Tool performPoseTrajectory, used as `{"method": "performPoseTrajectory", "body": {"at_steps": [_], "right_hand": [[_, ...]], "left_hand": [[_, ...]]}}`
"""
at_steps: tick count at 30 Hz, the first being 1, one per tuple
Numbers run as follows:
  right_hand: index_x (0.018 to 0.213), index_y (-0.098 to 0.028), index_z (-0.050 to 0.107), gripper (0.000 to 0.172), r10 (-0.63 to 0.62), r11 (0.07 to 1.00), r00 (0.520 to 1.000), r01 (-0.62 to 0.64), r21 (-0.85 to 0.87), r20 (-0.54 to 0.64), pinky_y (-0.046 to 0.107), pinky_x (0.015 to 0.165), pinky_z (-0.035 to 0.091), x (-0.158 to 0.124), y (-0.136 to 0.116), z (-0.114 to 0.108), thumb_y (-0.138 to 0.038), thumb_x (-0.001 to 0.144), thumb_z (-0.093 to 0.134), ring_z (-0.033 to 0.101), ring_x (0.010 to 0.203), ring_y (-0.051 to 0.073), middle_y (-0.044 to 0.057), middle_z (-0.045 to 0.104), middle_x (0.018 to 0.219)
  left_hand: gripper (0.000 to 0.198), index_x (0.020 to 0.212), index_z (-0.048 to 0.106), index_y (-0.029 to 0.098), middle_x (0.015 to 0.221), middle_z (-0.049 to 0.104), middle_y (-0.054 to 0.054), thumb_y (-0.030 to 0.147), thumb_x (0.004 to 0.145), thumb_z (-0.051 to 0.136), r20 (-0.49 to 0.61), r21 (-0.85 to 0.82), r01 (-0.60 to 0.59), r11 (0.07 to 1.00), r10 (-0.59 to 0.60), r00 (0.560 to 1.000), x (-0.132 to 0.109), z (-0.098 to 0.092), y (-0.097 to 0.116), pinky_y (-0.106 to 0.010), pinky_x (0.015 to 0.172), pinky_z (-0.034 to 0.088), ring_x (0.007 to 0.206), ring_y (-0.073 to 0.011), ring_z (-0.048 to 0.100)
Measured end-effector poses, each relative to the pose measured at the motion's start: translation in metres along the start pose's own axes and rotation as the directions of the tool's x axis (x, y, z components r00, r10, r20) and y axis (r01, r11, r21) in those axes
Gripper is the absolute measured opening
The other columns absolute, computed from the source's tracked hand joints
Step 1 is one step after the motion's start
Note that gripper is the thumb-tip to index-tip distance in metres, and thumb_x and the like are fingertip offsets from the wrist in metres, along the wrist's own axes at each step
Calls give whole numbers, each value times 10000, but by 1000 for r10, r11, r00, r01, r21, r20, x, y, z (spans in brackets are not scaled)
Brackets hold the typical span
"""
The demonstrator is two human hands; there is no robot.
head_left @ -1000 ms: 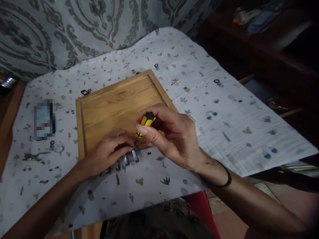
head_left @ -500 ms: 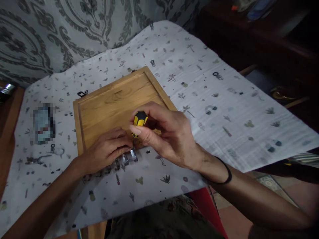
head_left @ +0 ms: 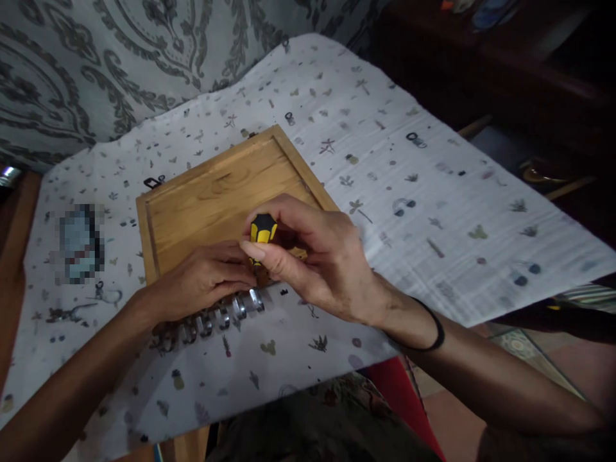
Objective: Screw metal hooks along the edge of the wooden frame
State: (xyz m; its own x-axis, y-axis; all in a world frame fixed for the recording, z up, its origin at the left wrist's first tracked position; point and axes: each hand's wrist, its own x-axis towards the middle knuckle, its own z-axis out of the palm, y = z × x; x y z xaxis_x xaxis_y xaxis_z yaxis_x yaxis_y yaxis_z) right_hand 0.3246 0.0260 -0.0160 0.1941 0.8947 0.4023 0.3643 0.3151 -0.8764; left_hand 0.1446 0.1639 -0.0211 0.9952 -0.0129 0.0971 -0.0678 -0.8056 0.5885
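A square wooden panel (head_left: 216, 199) with a raised frame lies on a white patterned cloth. My right hand (head_left: 308, 256) is closed around a yellow-and-black screwdriver (head_left: 261, 232), held nearly upright with its tip at the panel's near edge. My left hand (head_left: 202, 282) has its fingers pressed together at that same edge, right beside the screwdriver tip, over a row of metal hooks (head_left: 212, 319) that sticks out from under the hand. What the left fingers pinch is hidden.
The patterned cloth (head_left: 409, 212) covers the table and hangs over its right edge. A blurred-out object (head_left: 79, 244) lies at the left. Small dark metal fittings (head_left: 154, 182) rest near the panel's far corners. Dark furniture (head_left: 505, 70) stands at the right.
The screwdriver handle has tipped from leaning right to nearly upright. More of the metal hook row shows below my left hand. The view has shifted slightly.
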Motion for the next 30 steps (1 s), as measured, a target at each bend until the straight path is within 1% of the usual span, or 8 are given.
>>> {"method": "performPoseTrajectory", "body": {"at_steps": [4, 6, 9, 12, 16, 22, 26, 30], "right_hand": [[937, -251, 630, 255, -12, 1000, 1000, 12, 18, -5, 275, 582, 489, 0, 0, 0, -504, 972, 621, 576, 643, 135, -6, 624, 790], [934, -240, 630, 247, -24, 999, 1000, 24, 33, -12, 274, 589, 488, 0, 1, 0, -484, 976, 624, 570, 637, 128, -9, 616, 787], [907, -229, 629, 270, -21, 999, 1000, 22, 32, -14, 266, 591, 483, 0, 1, 0, -490, 974, 623, 569, 644, 122, -7, 620, 804], [910, -225, 628, 267, -36, 999, 999, 36, 21, -15, 259, 573, 474, 1, 1, 0, -483, 978, 621, 559, 637, 117, -7, 617, 803], [924, -218, 627, 216, -44, 999, 999, 44, 13, -11, 258, 550, 463, 1, 0, 0, -424, 988, 621, 549, 627, 114, -6, 604, 783], [951, -260, 646, 129, -10, 1000, 1000, 10, 17, -15, 255, 560, 474, 1, 1, -1, -380, 983, 612, 586, 656, 126, 0, 638, 802], [955, -246, 630, 170, -26, 999, 1000, 27, 44, -15, 258, 554, 469, 0, 2, -1, -414, 982, 621, 571, 643, 125, -2, 617, 803], [948, -238, 606, 150, -44, 998, 999, 45, 35, -5, 252, 563, 460, 0, 0, -1, -380, 996, 608, 545, 628, 114, -17, 585, 776]], "left_hand": [[242, 919, 764, 209, 985, 755, -25, 301, 1030, 570, 75, -121, 93, 988, -85, 994, 2, -3, 0, -282, 829, 573, 911, -162, 708], [208, 947, 758, 205, 1011, 744, -14, 268, 1025, 575, 126, -178, 177, 968, -155, 980, 2, -3, 1, -284, 871, 568, 948, -160, 704], [177, 924, 746, 197, 988, 733, -10, 230, 1008, 594, 118, -241, 235, 942, -212, 970, 0, 0, 1, -301, 898, 564, 977, -167, 699], [167, 885, 740, 197, 924, 747, -19, 252, 990, 622, 41, -257, 197, 946, -193, 980, -2, 6, -2, -293, 814, 578, 907, -173, 708], [178, 891, 742, 209, 869, 759, -20, 269, 999, 613, -23, -200, 135, 970, -143, 990, -6, 11, -5, -267, 730, 582, 813, -158, 717], [146, 984, 744, 205, 940, 774, -34, 245, 1011, 606, -162, 21, -34, 999, 37, 986, -13, 13, -3, -233, 756, 589, 840, -138, 738], [126, 1026, 736, 225, 948, 766, -26, 222, 1009, 611, -188, 116, -118, 986, 139, 972, -16, 11, -2, -205, 740, 579, 832, -118, 733], [154, 1045, 739, 234, 981, 776, -34, 236, 1022, 586, -132, 151, -101, 983, 121, 984, -16, 5, 1, -218, 756, 587, 869, -129, 742]]}}
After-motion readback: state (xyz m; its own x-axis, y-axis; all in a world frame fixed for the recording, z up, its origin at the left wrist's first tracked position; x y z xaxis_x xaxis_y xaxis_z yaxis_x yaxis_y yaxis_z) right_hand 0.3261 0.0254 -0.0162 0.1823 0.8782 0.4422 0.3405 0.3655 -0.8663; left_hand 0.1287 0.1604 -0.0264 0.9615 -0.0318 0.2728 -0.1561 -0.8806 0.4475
